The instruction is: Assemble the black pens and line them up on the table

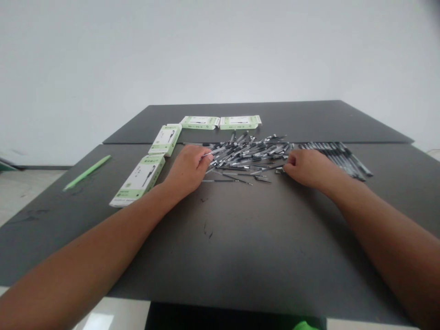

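A loose heap of pen parts [247,153], with clear barrels, dark ends and thin refills, lies in the middle of the dark table. At its left edge, my left hand [188,168] is closed, thumb and fingers pinching a slim clear pen tube [213,151]. My right hand [307,167] rests at the heap's right edge with its fingers curled in; what they hold, if anything, is hidden. Several thin refills [237,178] lie at the near side of the heap. Beyond my right hand is a row of pens [343,158] laid side by side.
Two green-and-white pen boxes, a nearer one [139,178] and a farther one [165,140], lie left of the heap. Behind it lie two more boxes, one left [200,122] and one right [240,122]. A green pen-like stick [87,172] is at far left. A seam crosses the table [240,256].
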Demonstrator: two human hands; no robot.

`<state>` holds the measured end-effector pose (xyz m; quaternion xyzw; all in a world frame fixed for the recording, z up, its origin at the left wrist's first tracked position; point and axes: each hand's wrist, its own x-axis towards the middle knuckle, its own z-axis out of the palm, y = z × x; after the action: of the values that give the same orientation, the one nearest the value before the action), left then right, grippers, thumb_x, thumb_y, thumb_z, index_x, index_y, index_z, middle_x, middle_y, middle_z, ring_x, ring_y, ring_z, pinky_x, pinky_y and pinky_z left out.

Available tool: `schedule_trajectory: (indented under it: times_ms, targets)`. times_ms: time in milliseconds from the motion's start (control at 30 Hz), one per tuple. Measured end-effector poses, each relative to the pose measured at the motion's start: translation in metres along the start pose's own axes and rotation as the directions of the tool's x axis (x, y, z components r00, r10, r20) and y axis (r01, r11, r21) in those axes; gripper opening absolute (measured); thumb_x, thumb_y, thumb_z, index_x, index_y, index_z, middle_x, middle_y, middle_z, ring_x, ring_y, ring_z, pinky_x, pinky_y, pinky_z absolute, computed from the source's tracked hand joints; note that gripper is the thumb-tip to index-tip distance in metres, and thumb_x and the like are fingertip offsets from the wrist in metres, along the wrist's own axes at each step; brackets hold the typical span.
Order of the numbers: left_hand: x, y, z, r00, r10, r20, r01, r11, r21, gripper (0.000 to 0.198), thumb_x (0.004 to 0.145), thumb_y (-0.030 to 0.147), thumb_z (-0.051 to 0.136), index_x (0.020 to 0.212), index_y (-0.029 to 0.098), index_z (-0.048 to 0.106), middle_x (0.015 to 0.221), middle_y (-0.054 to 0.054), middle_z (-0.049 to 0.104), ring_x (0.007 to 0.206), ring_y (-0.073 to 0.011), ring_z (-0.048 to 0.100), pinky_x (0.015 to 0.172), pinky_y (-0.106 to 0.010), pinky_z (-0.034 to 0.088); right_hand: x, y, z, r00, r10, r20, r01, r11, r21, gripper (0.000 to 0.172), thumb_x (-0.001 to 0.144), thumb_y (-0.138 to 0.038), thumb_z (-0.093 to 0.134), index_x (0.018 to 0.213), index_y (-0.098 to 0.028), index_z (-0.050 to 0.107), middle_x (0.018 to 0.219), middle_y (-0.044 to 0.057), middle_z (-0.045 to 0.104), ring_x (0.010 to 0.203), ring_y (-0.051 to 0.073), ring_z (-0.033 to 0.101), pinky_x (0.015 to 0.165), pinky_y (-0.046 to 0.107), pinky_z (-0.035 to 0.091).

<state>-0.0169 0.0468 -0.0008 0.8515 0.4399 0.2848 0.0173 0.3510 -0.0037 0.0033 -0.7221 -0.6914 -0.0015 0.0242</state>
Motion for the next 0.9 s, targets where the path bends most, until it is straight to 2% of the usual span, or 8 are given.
schedule_trajectory:
  times_ms: [167, 333, 433, 633, 733, 833, 900]
  targets:
    - [-0.002, 0.005, -0.002, 1.000, 0.024, -0.008, -0.024, 0.999, -0.025, 0.038, 0.109, 0.044, 0.050, 0.109, 0.020, 0.080, 0.110, -0.011, 0.080, 0.107, -0.0295, 0.070, 0.099, -0.043, 0.052, -0.002, -0.005, -0.004, 1.000, 0.009, -0.002, -0.009, 1.000, 0.027, 0.015, 0.088, -0.031, 0.059, 0.076, -0.023, 0.066, 0.079, 0.011, 0.073, 0.075, 0.027, 0.066, 0.068, 0.036, 0.040]
    - [-0.003, 0.007, -0.003, 0.999, 0.046, -0.005, -0.046, 0.997, -0.066, 0.039, 0.110, 0.045, 0.050, 0.108, 0.019, 0.079, 0.110, -0.010, 0.080, 0.108, -0.0288, 0.070, 0.098, -0.042, 0.052, -0.006, -0.010, -0.008, 0.997, 0.006, -0.080, -0.001, 0.998, 0.063, 0.014, 0.088, -0.031, 0.059, 0.078, -0.023, 0.066, 0.075, 0.009, 0.072, 0.071, 0.026, 0.062, 0.066, 0.036, 0.038]
    - [-0.004, 0.009, -0.003, 0.998, 0.063, -0.005, -0.063, 0.993, -0.097, 0.039, 0.111, 0.045, 0.049, 0.109, 0.019, 0.079, 0.110, -0.010, 0.080, 0.109, -0.0279, 0.070, 0.098, -0.041, 0.052, -0.009, -0.015, -0.013, 0.990, 0.024, -0.137, -0.002, 0.988, 0.152, 0.013, 0.089, -0.031, 0.060, 0.082, -0.024, 0.068, 0.077, 0.008, 0.073, 0.071, 0.026, 0.063, 0.066, 0.036, 0.040]
    - [-0.006, 0.012, -0.003, 0.996, 0.092, 0.011, -0.089, 0.984, -0.152, 0.038, 0.112, 0.045, 0.050, 0.116, 0.020, 0.078, 0.113, -0.009, 0.080, 0.111, -0.0268, 0.070, 0.101, -0.040, 0.051, -0.020, -0.031, -0.025, 0.965, 0.002, -0.262, 0.096, 0.928, 0.360, 0.014, 0.094, -0.029, 0.061, 0.087, -0.023, 0.072, 0.082, 0.007, 0.078, 0.075, 0.025, 0.069, 0.071, 0.036, 0.047]
    - [-0.007, 0.015, -0.003, 0.991, 0.129, 0.036, -0.121, 0.976, -0.181, 0.039, 0.113, 0.044, 0.048, 0.116, 0.020, 0.078, 0.110, -0.009, 0.079, 0.109, -0.0261, 0.070, 0.100, -0.040, 0.052, -0.026, -0.038, -0.026, 0.948, -0.078, -0.310, 0.217, 0.868, 0.446, 0.016, 0.097, -0.032, 0.063, 0.101, -0.023, 0.075, 0.089, 0.007, 0.080, 0.077, 0.024, 0.070, 0.073, 0.035, 0.052]
    - [-0.008, 0.017, -0.002, 0.983, 0.168, 0.072, -0.152, 0.969, -0.196, 0.038, 0.114, 0.043, 0.048, 0.117, 0.020, 0.077, 0.107, -0.008, 0.079, 0.106, -0.0254, 0.069, 0.099, -0.039, 0.051, -0.030, -0.042, -0.023, 0.923, -0.215, -0.321, 0.356, 0.795, 0.492, 0.028, 0.100, -0.037, 0.065, 0.122, -0.022, 0.074, 0.098, 0.007, 0.081, 0.072, 0.021, 0.067, 0.069, 0.033, 0.052]
    - [-0.009, 0.018, -0.001, 0.976, 0.198, 0.086, -0.177, 0.962, -0.208, 0.038, 0.114, 0.043, 0.048, 0.119, 0.019, 0.077, 0.107, -0.008, 0.079, 0.105, -0.0251, 0.069, 0.099, -0.039, 0.052, -0.032, -0.045, -0.020, 0.896, -0.307, -0.321, 0.435, 0.748, 0.501, 0.033, 0.101, -0.038, 0.065, 0.129, -0.022, 0.072, 0.103, 0.007, 0.081, 0.070, 0.020, 0.066, 0.067, 0.032, 0.051]
